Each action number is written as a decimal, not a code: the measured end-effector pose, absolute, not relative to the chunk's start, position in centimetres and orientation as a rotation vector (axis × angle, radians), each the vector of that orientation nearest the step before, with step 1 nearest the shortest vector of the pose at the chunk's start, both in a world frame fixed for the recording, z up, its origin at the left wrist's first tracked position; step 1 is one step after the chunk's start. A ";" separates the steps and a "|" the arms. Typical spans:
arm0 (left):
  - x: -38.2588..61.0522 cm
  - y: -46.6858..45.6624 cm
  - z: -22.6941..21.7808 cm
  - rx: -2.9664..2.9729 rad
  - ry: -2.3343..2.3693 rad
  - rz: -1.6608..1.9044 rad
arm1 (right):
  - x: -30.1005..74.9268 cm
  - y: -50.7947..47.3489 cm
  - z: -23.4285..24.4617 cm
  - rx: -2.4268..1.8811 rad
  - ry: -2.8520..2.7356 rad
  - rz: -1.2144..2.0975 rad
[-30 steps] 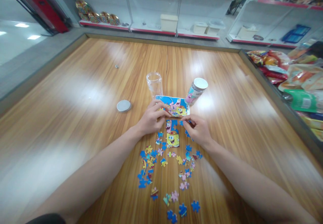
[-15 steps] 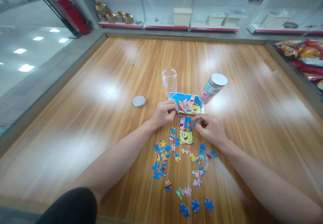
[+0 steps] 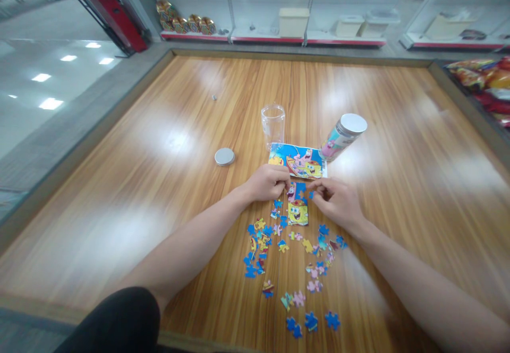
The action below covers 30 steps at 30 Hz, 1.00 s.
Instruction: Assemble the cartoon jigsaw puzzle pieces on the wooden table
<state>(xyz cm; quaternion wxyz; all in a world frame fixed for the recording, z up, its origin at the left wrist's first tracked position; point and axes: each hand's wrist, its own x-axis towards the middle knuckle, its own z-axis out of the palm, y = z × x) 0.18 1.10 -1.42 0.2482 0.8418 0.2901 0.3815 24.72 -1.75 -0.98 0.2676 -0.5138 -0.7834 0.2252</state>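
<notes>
A partly joined jigsaw puzzle (image 3: 298, 212) with a yellow cartoon face lies on the wooden table. Curled at its upper left corner is my left hand (image 3: 269, 183), closed; whatever its fingers hold is hidden. My right hand (image 3: 337, 199) pinches a small blue puzzle piece (image 3: 311, 195) by the puzzle's right edge. Just beyond lies the picture card (image 3: 305, 163), partly covered by my left hand. Loose pieces spread nearer to me, among them a yellow piece (image 3: 307, 245), a pink piece (image 3: 298, 298) and a blue piece (image 3: 332, 320).
Behind the card stand a clear jar (image 3: 273, 127) and a printed canister (image 3: 342, 136) with a silver lid. A loose silver lid (image 3: 224, 156) lies left of them. The wooden table (image 3: 191, 130) has a raised edge; shelves with cream boxes (image 3: 294, 22) stand beyond.
My left hand has shifted from the card's lower edge down toward the puzzle's upper left corner. My right hand stays by the puzzle's right edge. The whole view has moved slightly.
</notes>
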 end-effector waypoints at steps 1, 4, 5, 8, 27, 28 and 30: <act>0.2 1.1 -1.4 2.298 0.796 1.026 | 24.7 -1.7 -1.0 -1.386 -2.113 0.614; 0.2 1.1 -1.4 2.303 0.818 0.995 | 24.7 -1.7 -1.1 -1.385 -2.110 0.629; 0.2 1.1 -1.4 2.304 0.824 0.986 | 24.7 -1.6 -1.1 -1.386 -2.111 0.631; 0.2 1.1 -1.3 2.307 0.831 0.964 | 24.7 -1.6 -1.1 -1.380 -2.109 0.637; 0.2 1.1 -1.6 2.307 0.820 0.960 | 20.6 -9.3 1.8 -0.988 -2.337 0.376; 0.2 1.1 -1.6 2.309 0.823 0.958 | 19.6 -11.0 1.8 -0.911 -2.413 0.393; 0.2 1.1 -1.5 2.316 0.825 0.951 | 17.9 -13.8 1.7 -0.768 -2.555 0.422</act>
